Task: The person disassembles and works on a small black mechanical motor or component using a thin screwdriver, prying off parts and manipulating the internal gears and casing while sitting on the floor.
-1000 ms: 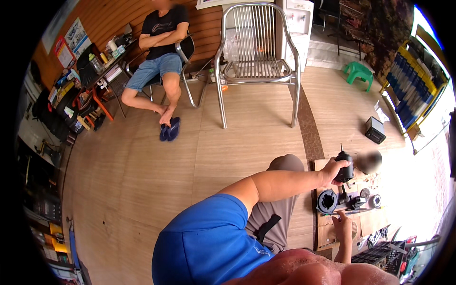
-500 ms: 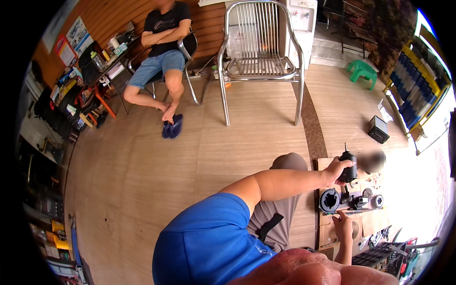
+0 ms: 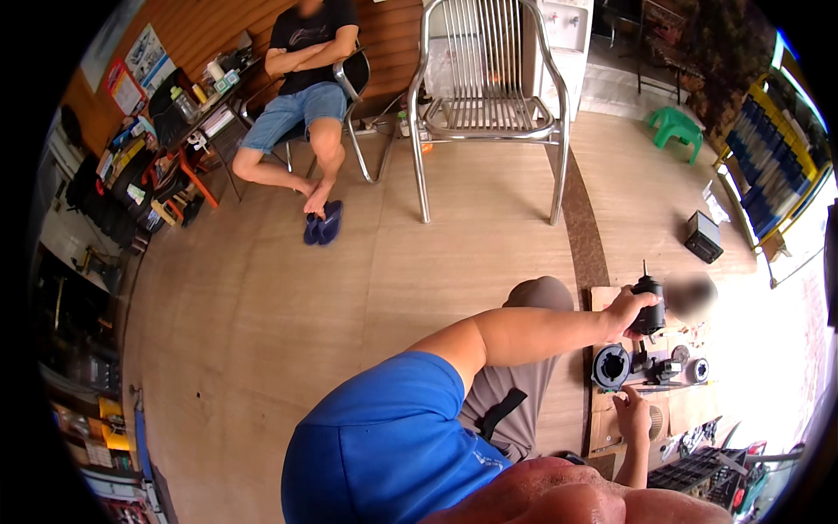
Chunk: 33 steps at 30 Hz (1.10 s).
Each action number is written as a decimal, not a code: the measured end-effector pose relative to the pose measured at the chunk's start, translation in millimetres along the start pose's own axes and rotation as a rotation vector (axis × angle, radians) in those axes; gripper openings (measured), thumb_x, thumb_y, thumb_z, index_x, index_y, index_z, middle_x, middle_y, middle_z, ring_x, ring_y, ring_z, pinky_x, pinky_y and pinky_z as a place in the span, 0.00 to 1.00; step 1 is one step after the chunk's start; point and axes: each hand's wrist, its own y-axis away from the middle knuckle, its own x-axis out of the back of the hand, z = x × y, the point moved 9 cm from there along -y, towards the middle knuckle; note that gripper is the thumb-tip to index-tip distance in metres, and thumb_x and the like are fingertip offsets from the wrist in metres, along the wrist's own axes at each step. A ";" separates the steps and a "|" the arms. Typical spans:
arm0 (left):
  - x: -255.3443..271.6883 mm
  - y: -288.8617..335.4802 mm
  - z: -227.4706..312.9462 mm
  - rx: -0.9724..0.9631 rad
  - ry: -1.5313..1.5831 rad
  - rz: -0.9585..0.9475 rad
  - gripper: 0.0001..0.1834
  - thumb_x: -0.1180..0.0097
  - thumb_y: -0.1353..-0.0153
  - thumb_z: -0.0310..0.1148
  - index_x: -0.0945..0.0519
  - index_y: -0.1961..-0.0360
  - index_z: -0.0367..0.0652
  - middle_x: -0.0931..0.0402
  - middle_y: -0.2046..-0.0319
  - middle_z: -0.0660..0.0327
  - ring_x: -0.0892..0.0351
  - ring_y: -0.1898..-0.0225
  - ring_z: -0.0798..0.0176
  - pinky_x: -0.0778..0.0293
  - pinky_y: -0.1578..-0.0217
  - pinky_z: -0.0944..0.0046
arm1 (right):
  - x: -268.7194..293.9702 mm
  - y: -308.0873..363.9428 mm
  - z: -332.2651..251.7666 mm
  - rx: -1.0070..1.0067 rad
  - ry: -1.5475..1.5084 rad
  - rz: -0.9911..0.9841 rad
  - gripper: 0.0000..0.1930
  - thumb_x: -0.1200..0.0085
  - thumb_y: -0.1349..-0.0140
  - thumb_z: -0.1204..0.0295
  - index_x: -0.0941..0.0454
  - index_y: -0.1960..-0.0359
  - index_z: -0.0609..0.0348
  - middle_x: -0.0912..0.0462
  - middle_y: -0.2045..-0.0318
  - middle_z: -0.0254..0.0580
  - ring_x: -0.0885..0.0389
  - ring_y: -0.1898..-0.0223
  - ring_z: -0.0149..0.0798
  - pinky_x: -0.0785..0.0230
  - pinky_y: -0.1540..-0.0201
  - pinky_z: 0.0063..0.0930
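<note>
My left hand (image 3: pixel 625 314) is closed round a black cylindrical motor (image 3: pixel 649 306), held upright with a thin shaft sticking out of its top. Below it, a black ring-shaped part (image 3: pixel 611 367) with a round central hole lies on a cardboard sheet (image 3: pixel 605 428). My right hand (image 3: pixel 632 412) is beside the lower edge of that ring, fingers bent together at the tips. Whatever they pinch is too small to make out. Further right on the cardboard are a small black block-like part (image 3: pixel 668 372) and a smaller ring (image 3: pixel 699 370).
Metal parts and a black crate (image 3: pixel 698 470) lie at the lower right. A dark box-shaped device (image 3: pixel 704 237) and a green stool (image 3: pixel 676 132) stand on the floor. A metal chair (image 3: pixel 491 113) faces me, and a person (image 3: pixel 305 96) sits with folded arms at the upper left.
The view has shifted slightly, so the scene sits a little differently. My left hand still holds the motor, and my right hand stays by the ring.
</note>
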 end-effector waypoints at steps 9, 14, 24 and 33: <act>6.6 -3.1 -1.4 0.008 -0.030 0.052 0.26 0.41 0.46 0.48 0.32 0.49 0.54 0.22 0.67 0.60 0.21 0.72 0.63 0.27 0.79 0.59 | -8.8 -4.1 2.2 -0.004 -0.023 -0.027 0.19 0.38 0.45 0.67 0.20 0.52 0.61 0.22 0.80 0.52 0.23 0.78 0.47 0.31 0.70 0.39; 2.6 -7.2 0.0 -0.022 0.004 0.043 0.24 0.40 0.47 0.46 0.31 0.50 0.52 0.22 0.66 0.60 0.20 0.72 0.63 0.27 0.82 0.59 | -10.8 -6.8 3.0 -0.031 -0.018 -0.057 0.19 0.39 0.44 0.68 0.20 0.52 0.62 0.20 0.78 0.53 0.20 0.75 0.46 0.30 0.69 0.38; -1.4 -8.4 -8.1 0.026 -0.021 0.043 0.27 0.39 0.49 0.49 0.30 0.50 0.52 0.22 0.67 0.60 0.21 0.71 0.62 0.26 0.79 0.56 | -20.6 -12.4 21.4 -0.050 -0.061 -0.062 0.18 0.40 0.44 0.69 0.20 0.53 0.62 0.23 0.81 0.51 0.23 0.79 0.43 0.31 0.71 0.38; 0.8 1.0 -7.9 0.039 -0.080 0.124 0.28 0.39 0.49 0.50 0.32 0.49 0.53 0.22 0.66 0.60 0.21 0.66 0.62 0.24 0.74 0.55 | -19.3 -13.5 24.4 -0.030 -0.108 -0.028 0.18 0.39 0.44 0.68 0.20 0.54 0.64 0.22 0.81 0.49 0.23 0.79 0.42 0.31 0.71 0.36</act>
